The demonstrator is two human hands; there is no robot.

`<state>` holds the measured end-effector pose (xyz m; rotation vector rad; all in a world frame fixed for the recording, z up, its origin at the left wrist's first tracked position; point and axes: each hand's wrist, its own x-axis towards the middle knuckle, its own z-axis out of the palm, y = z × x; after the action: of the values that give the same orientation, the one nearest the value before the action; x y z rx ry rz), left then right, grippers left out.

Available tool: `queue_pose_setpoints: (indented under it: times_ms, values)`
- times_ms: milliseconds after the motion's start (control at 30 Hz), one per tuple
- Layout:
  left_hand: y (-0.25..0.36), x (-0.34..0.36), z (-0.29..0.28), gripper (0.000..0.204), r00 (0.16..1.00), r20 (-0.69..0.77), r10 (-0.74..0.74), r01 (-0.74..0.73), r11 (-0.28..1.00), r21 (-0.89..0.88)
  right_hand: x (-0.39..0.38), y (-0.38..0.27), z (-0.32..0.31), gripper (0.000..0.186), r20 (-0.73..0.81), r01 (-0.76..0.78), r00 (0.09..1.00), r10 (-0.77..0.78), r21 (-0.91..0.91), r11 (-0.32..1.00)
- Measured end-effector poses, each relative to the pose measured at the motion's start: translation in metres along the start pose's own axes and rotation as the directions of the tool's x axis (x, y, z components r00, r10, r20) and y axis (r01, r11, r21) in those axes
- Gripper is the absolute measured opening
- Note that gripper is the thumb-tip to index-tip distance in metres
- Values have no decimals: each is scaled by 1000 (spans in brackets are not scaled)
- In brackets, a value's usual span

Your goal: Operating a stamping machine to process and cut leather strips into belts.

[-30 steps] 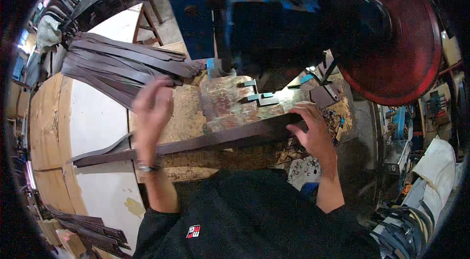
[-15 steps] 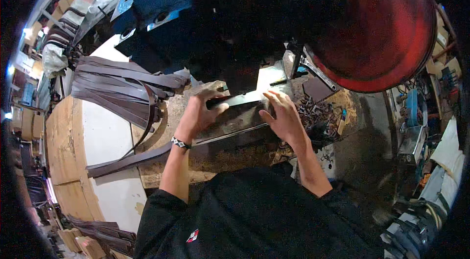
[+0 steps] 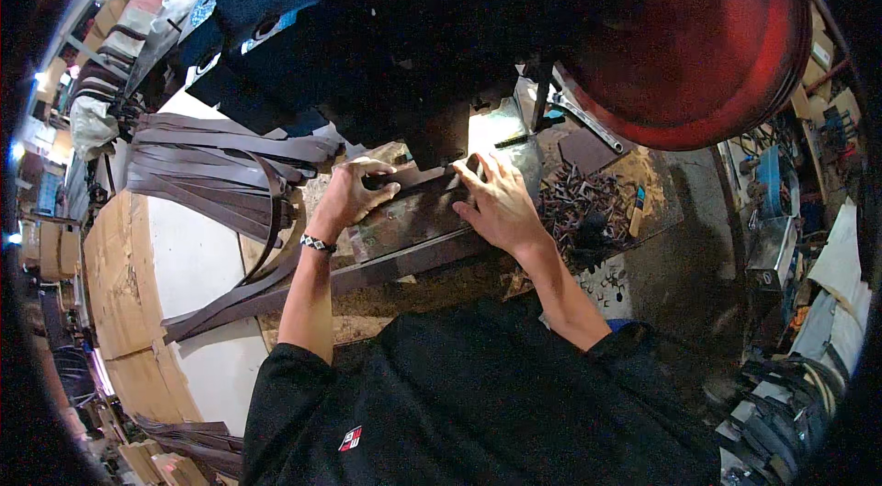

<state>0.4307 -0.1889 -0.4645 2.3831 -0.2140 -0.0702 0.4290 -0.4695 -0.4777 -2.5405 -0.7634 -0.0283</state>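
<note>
A short brown strap piece (image 3: 423, 179), probably leather, lies across the work spot under the dark ram (image 3: 439, 139) of a press. My left hand (image 3: 349, 195) grips its left end between thumb and fingers; a black-and-white bracelet is on that wrist. At the other end my right hand (image 3: 501, 203) has its fingertips closed on the strap, thumb tucked below. The ram comes down between both hands, close to the fingertips. A longer brown strap (image 3: 367, 273) runs along the near side of the bench, below my hands. The strap's underside is hidden.
A big red flywheel (image 3: 689, 36) hangs at upper right beside the dark blue press body (image 3: 266, 54). A bundle of brown straps (image 3: 202, 160) lies left. Right of my hand are a heap of offcuts (image 3: 588, 210), a wrench (image 3: 588, 123) and a cutter knife (image 3: 637, 210).
The ram now shows lower, between my hands, and the strap has gone from brightly lit to shaded. My right fingers have closed more on its end. The whole view has shifted slightly.
</note>
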Motion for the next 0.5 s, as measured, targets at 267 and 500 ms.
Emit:
queue_pose_setpoints:
  times_ms: [267,500]
  values:
    - [-8,9,0,36,998,-28,50,-47,994,101,8,-1,8,62,-50,-29,998,25,-81,996]
    - [-8,6,12,39,996,-70,57,-49,993,106,11,1,11,59,-63,-30,998,22,-143,989]
